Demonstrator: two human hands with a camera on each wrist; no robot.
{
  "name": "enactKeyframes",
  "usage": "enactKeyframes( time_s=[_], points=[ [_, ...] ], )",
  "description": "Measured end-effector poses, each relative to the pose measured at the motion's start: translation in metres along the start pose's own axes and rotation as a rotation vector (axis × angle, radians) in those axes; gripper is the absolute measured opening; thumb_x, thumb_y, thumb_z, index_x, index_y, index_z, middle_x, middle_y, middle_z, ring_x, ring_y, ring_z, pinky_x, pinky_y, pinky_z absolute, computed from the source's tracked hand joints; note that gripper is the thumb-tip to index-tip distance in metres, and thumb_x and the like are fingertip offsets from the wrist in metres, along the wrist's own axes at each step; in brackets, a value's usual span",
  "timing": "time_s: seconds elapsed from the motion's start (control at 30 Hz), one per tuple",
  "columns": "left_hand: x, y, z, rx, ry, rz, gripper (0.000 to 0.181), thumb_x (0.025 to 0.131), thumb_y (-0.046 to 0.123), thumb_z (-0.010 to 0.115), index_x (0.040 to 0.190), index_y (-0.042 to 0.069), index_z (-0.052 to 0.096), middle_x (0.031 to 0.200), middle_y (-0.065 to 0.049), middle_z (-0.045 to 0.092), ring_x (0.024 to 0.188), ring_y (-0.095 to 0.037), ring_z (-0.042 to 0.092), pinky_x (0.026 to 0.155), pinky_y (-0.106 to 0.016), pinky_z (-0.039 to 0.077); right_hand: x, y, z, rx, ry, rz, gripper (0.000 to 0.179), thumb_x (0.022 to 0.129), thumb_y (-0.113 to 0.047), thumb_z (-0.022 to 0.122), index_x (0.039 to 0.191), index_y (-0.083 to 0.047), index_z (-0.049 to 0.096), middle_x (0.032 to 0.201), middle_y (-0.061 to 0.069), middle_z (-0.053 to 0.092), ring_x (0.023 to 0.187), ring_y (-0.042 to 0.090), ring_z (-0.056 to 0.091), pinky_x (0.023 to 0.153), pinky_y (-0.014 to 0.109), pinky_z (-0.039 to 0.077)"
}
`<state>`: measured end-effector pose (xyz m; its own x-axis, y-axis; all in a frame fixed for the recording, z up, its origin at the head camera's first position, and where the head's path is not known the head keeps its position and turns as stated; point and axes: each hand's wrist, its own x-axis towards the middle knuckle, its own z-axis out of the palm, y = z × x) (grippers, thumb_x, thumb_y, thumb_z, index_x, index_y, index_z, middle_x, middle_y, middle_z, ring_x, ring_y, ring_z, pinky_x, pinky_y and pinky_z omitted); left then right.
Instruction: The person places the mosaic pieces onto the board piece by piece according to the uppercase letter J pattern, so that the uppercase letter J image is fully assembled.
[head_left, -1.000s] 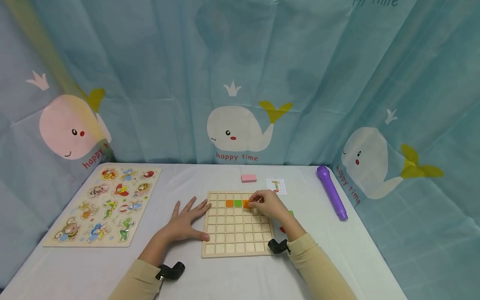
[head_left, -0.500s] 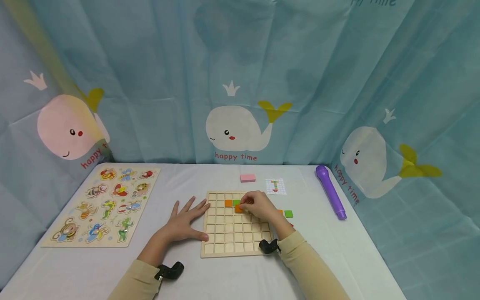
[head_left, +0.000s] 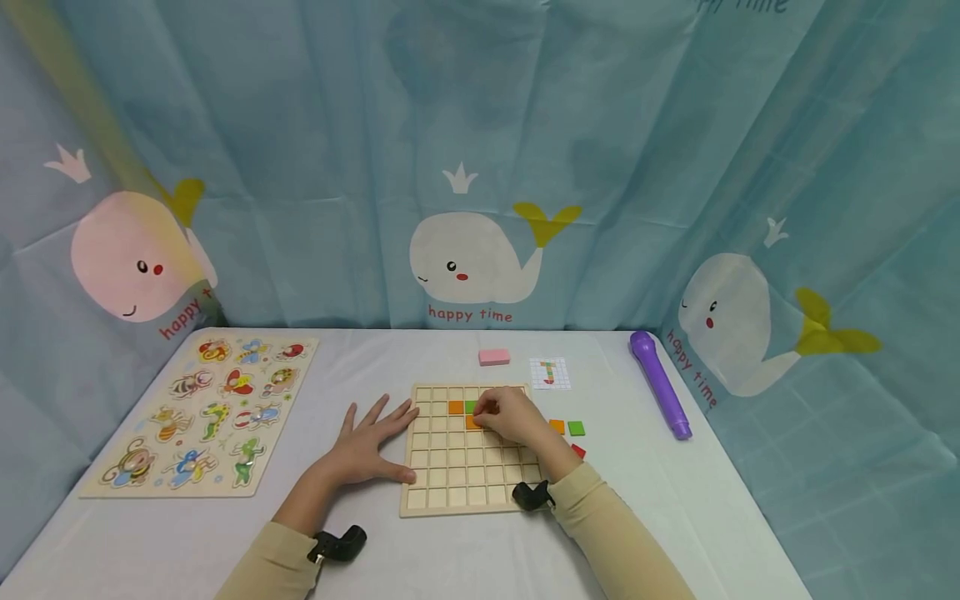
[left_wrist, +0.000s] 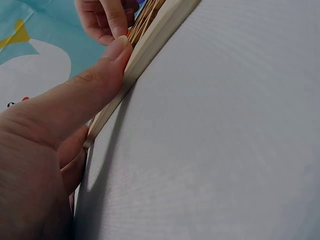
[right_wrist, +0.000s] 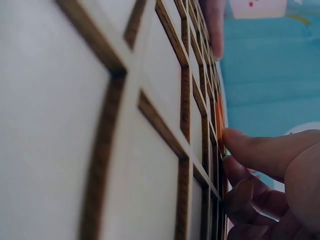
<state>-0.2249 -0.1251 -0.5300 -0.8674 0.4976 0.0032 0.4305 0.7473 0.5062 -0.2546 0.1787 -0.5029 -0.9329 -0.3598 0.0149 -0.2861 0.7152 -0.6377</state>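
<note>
A wooden grid board [head_left: 438, 496] lies on the white table. My left hand [head_left: 363, 446] rests at its left edge with fingers spread; in the left wrist view the thumb [left_wrist: 112, 55] lies along the rim. My right hand [head_left: 513, 415] pinches an orange square tile [head_left: 472, 422] at a cell in the row nearer me than a green tile [head_left: 469, 407]. In the right wrist view, the thumb [right_wrist: 245, 145] touches the edge of the orange tile. Left of the green tile, another orange tile [head_left: 456, 407] sits in its cell. Part of the board is hidden under my right hand.
Right of the board lie loose orange [head_left: 557, 427], green [head_left: 576, 428] and red [head_left: 578, 451] tiles. Behind it are a pattern card [head_left: 550, 374] and a pink block [head_left: 494, 357]. A purple wand-like object [head_left: 662, 386] lies far right, an insect puzzle board [head_left: 251, 412] on the left.
My right hand has moved left and slightly toward me, carrying the orange tile from right of the green tile to the row below it. The loose tiles have come into view. My left hand stays put.
</note>
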Motion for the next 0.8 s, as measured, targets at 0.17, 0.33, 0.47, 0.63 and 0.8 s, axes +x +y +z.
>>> enactKeyframes(
  time_s=[0.17,0.33,0.47,0.63,0.8],
  points=[
    [-0.001,0.001,-0.002,0.000,0.005,-0.007,0.115,0.064,0.068,0.083,0.157,0.018,0.038,0.165,-0.005,0.032,0.155,-0.043,0.011,0.116,-0.073,-0.008,-0.001,0.001,-0.002,-0.001,0.005,-0.010,0.006,0.092,-0.025,0.076,0.094,-0.020,0.074,0.086,-0.010,0.067,0.077,0.009,0.055,0.071,0.027,0.048],
    [0.000,0.001,-0.001,-0.010,0.007,-0.004,0.115,0.063,0.069,0.083,0.157,0.019,0.039,0.165,-0.004,0.032,0.155,-0.042,0.010,0.116,-0.073,-0.008,-0.006,0.004,-0.010,0.035,0.003,0.020,0.011,0.092,-0.025,0.076,0.101,-0.017,0.075,0.087,-0.008,0.067,0.076,0.011,0.059,0.069,0.027,0.051],
    [0.002,-0.001,0.001,-0.006,-0.004,-0.014,0.115,0.063,0.071,0.081,0.158,0.022,0.037,0.166,-0.001,0.030,0.156,-0.040,0.009,0.117,-0.071,-0.010,-0.010,0.008,-0.017,0.041,0.011,0.033,0.015,0.094,-0.023,0.074,0.105,-0.014,0.074,0.088,-0.006,0.066,0.075,0.012,0.059,0.067,0.028,0.052],
    [0.003,-0.002,0.002,-0.004,-0.006,-0.019,0.117,0.062,0.072,0.081,0.158,0.023,0.037,0.166,-0.001,0.030,0.156,-0.039,0.009,0.117,-0.071,-0.010,-0.018,0.015,-0.026,0.034,0.032,0.058,0.014,0.094,-0.022,0.073,0.106,-0.014,0.074,0.088,-0.006,0.066,0.074,0.012,0.060,0.065,0.029,0.052],
    [0.002,-0.003,0.003,-0.008,-0.017,-0.025,0.118,0.062,0.075,0.080,0.158,0.022,0.037,0.167,-0.001,0.028,0.156,-0.040,0.007,0.117,-0.071,-0.011,-0.027,0.020,-0.037,0.046,0.059,0.081,0.016,0.093,-0.020,0.074,0.107,-0.012,0.074,0.087,-0.005,0.066,0.072,0.013,0.060,0.063,0.029,0.053]
  ],
)
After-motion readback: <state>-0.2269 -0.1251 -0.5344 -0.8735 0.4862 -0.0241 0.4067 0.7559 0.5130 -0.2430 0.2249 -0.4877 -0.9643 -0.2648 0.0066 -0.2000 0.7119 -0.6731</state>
